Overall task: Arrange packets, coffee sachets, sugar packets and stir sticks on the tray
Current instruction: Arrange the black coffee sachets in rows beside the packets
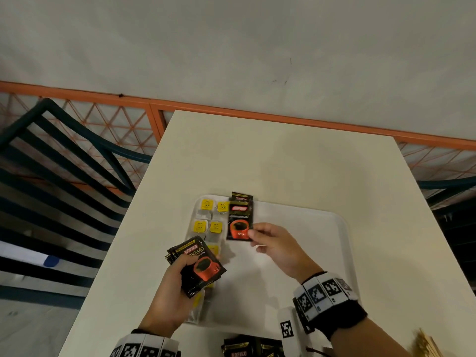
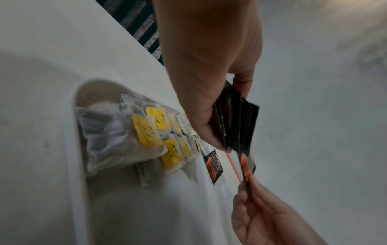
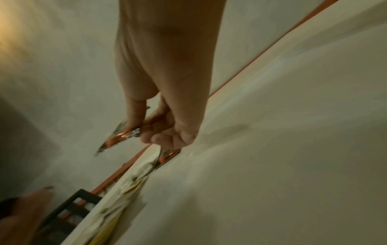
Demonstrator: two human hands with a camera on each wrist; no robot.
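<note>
White tray (image 1: 334, 228) set on the cream bench (image 1: 283, 155), toward its near edge; along the tray's left side, two columns of tea bags (image 1: 207, 205) with yellow tags, some overlapping; just right of them, at the tray's far edge, a black coffee sachet (image 1: 241, 195) lying flat, its top poking over the rim; over it, a second black-and-red sachet (image 1: 239, 220) pinched at its lower right corner between thumb and fingertips of the right hand (image 1: 275, 247), clear of the tray floor in the left wrist view (image 2: 248, 163), where the flat sachet (image 2: 214, 165) shows apart beside it; left hand (image 1: 170, 289) over the tray's near-left corner, fingers curled around a fanned stack of sachets (image 1: 201, 266), top one printed KOPIKO with a red cup; same stack seen edge-on in the left wrist view (image 2: 236, 122), clamped between thumb and fingers; right wrist view blurred, sachet (image 3: 117, 137) visible between thumb and forefinger; at the bench's near edge, below the tray, a heap of further black sachets (image 1: 247, 346); at the near-right corner, a blurred bundle of pale wooden sticks (image 1: 425, 343); marker-patterned bands on both wrists (image 1: 324, 295); dark slatted chair (image 1: 64, 176) left of the bench, orange railing (image 1: 231, 109) beyond the far edge.
</note>
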